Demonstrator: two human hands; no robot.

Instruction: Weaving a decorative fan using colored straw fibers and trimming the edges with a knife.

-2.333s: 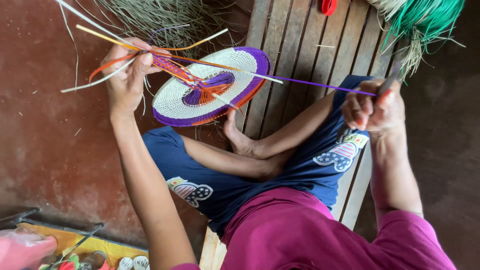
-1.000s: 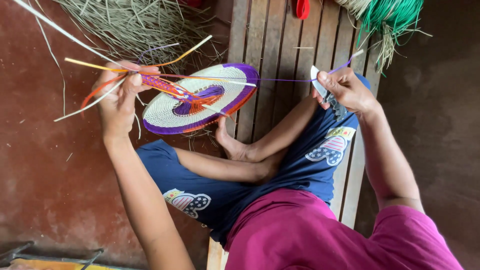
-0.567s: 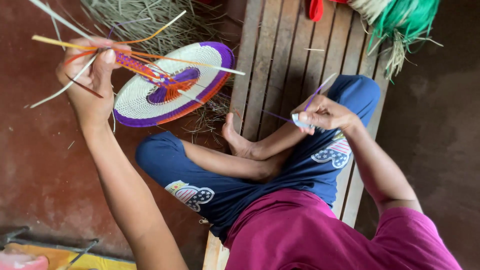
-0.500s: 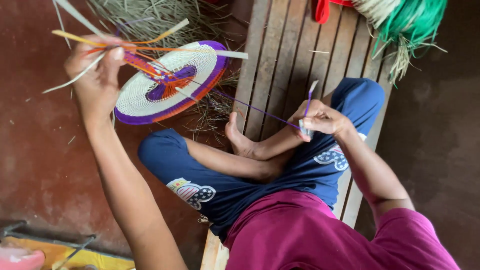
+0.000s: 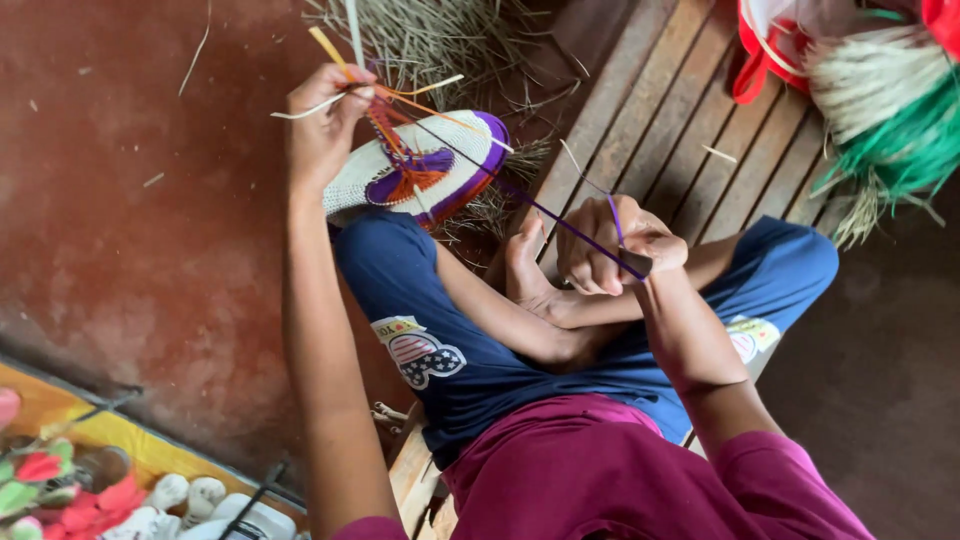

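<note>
the left hand (image 5: 322, 130) is raised at the far left, pinching loose strips just beside the woven disc (image 5: 420, 170), which hangs over the left knee. a strand (image 5: 520, 195) runs from the disc rightward to the right hand (image 5: 610, 245), near the foot (image 5: 525, 270) on the slatted bench (image 5: 650, 110). a fibre bundle (image 5: 890, 130) lies far right, seemingly on the bench, and dry straw (image 5: 440, 40) lies behind the disc.

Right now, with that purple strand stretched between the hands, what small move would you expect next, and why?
Probably a short further pull by the right hand, away from the woven disc. The purple strand runs straight from the disc's centre to that closed hand, so the stitch looks nearly snug, and the left hand is pinching the loose orange and pale strips at the disc's edge, bracing it.
</note>
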